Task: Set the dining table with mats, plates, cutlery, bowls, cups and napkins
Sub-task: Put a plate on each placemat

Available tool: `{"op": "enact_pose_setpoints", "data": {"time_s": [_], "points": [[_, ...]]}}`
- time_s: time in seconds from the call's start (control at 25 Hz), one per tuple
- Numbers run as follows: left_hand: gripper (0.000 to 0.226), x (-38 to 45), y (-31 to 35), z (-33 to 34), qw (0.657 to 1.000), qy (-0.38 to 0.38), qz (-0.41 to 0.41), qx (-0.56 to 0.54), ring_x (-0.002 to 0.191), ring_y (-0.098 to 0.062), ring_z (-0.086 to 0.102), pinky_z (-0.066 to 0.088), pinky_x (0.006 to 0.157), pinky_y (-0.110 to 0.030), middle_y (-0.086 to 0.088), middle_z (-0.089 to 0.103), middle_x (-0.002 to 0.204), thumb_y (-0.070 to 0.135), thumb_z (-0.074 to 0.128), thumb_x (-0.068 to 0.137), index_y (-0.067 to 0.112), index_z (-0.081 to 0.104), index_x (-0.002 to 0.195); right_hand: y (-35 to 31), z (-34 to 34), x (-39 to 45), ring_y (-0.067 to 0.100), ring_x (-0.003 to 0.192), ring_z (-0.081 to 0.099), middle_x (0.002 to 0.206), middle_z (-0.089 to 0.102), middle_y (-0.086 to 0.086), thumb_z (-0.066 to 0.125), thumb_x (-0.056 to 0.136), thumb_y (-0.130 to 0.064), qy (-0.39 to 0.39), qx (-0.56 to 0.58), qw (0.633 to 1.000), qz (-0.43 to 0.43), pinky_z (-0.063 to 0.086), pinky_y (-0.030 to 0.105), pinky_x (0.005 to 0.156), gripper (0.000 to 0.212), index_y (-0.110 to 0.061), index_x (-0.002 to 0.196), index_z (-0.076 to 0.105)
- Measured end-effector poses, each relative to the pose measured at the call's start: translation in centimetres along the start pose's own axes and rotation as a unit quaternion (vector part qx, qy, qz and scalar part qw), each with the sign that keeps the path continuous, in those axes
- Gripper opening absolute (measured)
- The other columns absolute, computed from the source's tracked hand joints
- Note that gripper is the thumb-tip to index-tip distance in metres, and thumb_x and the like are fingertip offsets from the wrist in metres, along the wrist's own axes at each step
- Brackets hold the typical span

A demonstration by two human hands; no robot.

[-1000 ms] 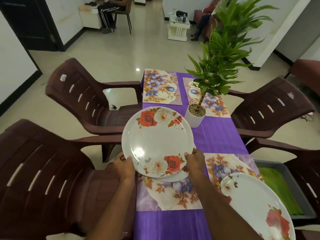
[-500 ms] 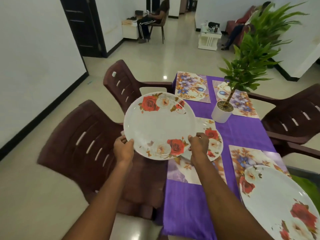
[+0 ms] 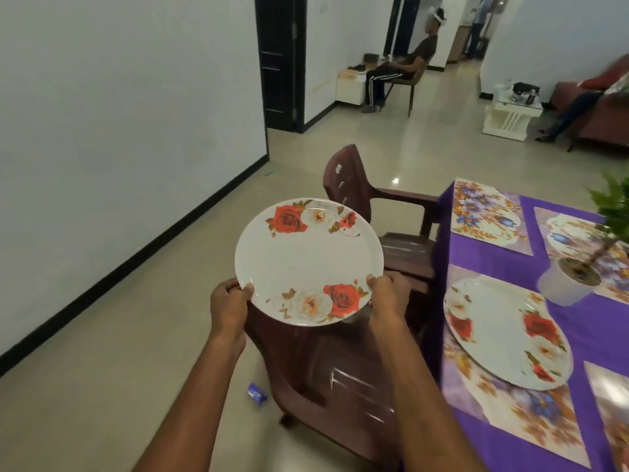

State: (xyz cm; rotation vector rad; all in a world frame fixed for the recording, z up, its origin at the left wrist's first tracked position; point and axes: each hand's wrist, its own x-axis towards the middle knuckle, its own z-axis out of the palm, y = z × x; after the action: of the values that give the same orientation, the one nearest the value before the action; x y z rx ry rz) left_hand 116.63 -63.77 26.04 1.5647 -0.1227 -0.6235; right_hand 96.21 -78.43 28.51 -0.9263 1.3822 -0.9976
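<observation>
Open floor [image 3: 143, 335] lies left; brown chairs [image 3: 340, 376] block the way to the purple table [image 3: 578, 335].

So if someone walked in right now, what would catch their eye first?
A rose-patterned plate held up by the left hand and right hand, out over a brown chair beside the table. To the right, the purple tablecloth carries floral mats and a matching plate already laid.

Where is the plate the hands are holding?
The plate is mid-picture, held above a brown chair, left of the purple table.
</observation>
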Motion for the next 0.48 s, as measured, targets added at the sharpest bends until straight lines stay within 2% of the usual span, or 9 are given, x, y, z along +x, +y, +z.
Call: {"op": "enact_pose_setpoints", "data": {"time_s": [0.16, 0.2, 0.28, 0.32, 0.48], "points": [[0.023, 8.9, 3.6, -8.2, 1.000, 0.004, 0.021, -0.020, 0.103, -0.027, 0.069, 0.059, 0.092, -0.044, -0.012, 0.072, 0.112, 0.001, 0.060, 0.097, 0.004, 0.062, 0.119, 1.1, 13.0, -1.8, 0.026, 0.081, 0.070, 0.089, 0.071, 0.011, 0.064, 0.087, -0.001, -0.024, 0.004, 1.000, -0.008, 0.047, 0.028, 0.054, 0.009, -0.004, 0.096, 0.063], [0.023, 9.4, 4.4, -9.1, 1.000, 0.002, 0.023, -0.011, 0.101, -0.026, 0.070, 0.059, 0.089, -0.041, -0.013, 0.072, 0.110, 0.000, 0.060, 0.096, 0.004, 0.062, 0.119, 1.0, 14.0, -2.3, 0.026, 0.077, 0.068, 0.087, 0.070, 0.011, 0.066, 0.085, 0.000, -0.016, 0.012, 1.000, -0.005, 0.045, 0.027, 0.054, 0.008, -0.004, 0.092, 0.064], [0.022, 16.1, 7.3, -14.4, 1.000, 0.002, 0.028, -0.003, 0.098, -0.026, 0.072, 0.059, 0.085, -0.037, -0.015, 0.073, 0.109, 0.000, 0.061, 0.095, 0.004, 0.062, 0.117, 1.3, 23.0, -2.6, 0.024, 0.071, 0.063, 0.082, 0.069, 0.012, 0.067, 0.083, 0.003, -0.027, 0.008, 1.000, 0.000, 0.044, 0.028, 0.055, 0.009, -0.005, 0.085, 0.063], [0.022, 16.4, 7.8, -14.7, 1.000, -0.007, 0.027, -0.006, 0.098, -0.026, 0.072, 0.059, 0.084, -0.036, -0.015, 0.073, 0.110, 0.000, 0.062, 0.095, 0.004, 0.062, 0.116, 0.7, 23.0, -3.2, 0.023, 0.070, 0.062, 0.082, 0.069, 0.013, 0.067, 0.083, 0.005, -0.028, 0.009, 1.000, -0.001, 0.045, 0.028, 0.056, 0.010, -0.004, 0.084, 0.063], [0.026, 29.6, 13.1, -19.3, 0.999, -0.027, 0.036, -0.002, 0.098, -0.023, 0.071, 0.057, 0.082, -0.032, -0.014, 0.071, 0.112, 0.000, 0.062, 0.095, 0.003, 0.061, 0.121, 0.1, 37.1, -2.0, 0.023, 0.069, 0.062, 0.087, 0.070, 0.017, 0.066, 0.086, 0.002, -0.031, 0.005, 0.999, -0.008, 0.046, 0.030, 0.053, 0.010, -0.001, 0.095, 0.064]]}}
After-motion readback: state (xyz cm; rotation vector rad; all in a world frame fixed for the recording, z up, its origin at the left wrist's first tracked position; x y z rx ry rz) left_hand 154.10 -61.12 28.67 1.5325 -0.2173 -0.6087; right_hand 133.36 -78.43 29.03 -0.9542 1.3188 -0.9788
